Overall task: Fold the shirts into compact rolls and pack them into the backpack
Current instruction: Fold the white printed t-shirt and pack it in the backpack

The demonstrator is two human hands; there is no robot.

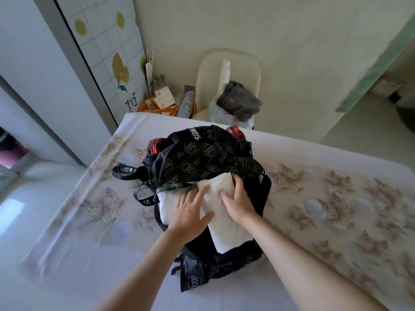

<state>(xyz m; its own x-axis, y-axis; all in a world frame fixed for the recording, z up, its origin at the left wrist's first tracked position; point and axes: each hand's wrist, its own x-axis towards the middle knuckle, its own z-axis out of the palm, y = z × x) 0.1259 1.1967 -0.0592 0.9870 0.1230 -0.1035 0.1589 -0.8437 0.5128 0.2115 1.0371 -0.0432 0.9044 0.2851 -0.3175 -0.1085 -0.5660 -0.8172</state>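
Your bed (314,198), under a pale floral sheet, fills most of the room, and the black backpack (202,158) lies open on it. Beyond the backpack, a white chair (206,70) stands against the cream wall and carries a grey cloth (240,102). A white shirt roll (226,230) sticks halfway out of the backpack's mouth, with a second white bundle (167,206) tucked inside. Your left hand (190,213) presses flat on the roll, fingers spread. Your right hand (239,202) curls its fingers round the roll's end.
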